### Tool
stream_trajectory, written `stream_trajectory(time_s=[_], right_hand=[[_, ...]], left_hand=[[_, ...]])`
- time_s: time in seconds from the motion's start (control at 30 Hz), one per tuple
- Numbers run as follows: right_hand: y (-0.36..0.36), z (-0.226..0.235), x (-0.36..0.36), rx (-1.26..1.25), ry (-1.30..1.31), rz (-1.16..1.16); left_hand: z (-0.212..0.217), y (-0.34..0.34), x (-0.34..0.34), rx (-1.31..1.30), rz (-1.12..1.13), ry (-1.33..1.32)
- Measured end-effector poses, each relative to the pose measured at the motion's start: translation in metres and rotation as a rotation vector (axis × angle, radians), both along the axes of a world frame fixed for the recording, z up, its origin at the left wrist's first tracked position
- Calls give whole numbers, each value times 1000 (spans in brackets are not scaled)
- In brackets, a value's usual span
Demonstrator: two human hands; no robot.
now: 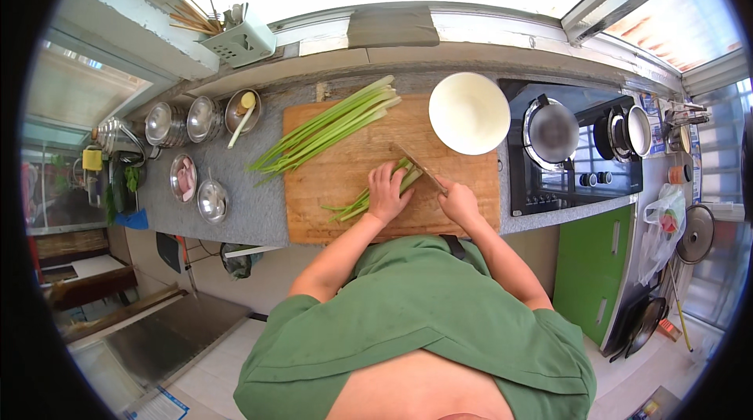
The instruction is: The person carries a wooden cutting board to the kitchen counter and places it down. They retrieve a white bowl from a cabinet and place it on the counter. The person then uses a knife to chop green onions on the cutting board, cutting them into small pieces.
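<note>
Your left hand [387, 192] is curving over the shorter green stalks [354, 207] and holding them down on the wooden cutting board [314, 220], near its front edge. Your right hand [459, 202] is gripping the knife [422, 165] by its handle, with the blade slanting up and leftward beside the stalks' thicker ends.

The stalks are probably feeling light and firm at those pale ends, limper toward the thin ends pointing left. Being smooth and perhaps damp, they are likely to be rolling or sliding apart under loose pressure, and a sharp bend could be snapping them. You are best taking hold across the whole bundle, pressing evenly with fingertips tucked back from the blade. The longer green stalks [337, 126] are lying diagonally behind, their thin ends overhanging the board onto the grey surface [265, 123]; they are calling for support around the middle.

Your left hand is hiding the middle of the shorter bundle, so you are not getting a sure count. Your right hand is covering most of the handle. Whether the blade's edge is touching stalk or wood, you cannot tell from this angle.
</note>
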State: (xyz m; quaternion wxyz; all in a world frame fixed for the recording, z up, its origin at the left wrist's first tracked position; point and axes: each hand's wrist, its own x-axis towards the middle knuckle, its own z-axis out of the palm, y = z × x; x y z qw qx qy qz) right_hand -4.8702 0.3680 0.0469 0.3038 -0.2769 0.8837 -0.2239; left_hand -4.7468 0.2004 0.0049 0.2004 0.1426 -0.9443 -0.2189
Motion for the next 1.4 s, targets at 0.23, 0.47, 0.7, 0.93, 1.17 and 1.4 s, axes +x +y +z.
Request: stream_trajectory(time_s=[0.23,0.47,0.7,0.93,1.17,1.4], right_hand=[[-6,10,5,26,56,16],[-3,28,12,14,145,57],[2,37,17,7,162,67],[5,35,13,80,105,85],[2,42,9,107,38,106],[-17,51,-1,222,-52,114]], left_hand=[[-22,-20,-16,25,-196,18],[-32,-12,-13,71,-135,49],[-35,-9,-12,140,-132,22],[-36,-10,-14,82,-134,12],[-31,-11,-16,94,-115,10],[-34,-13,-18,115,-122,28]])
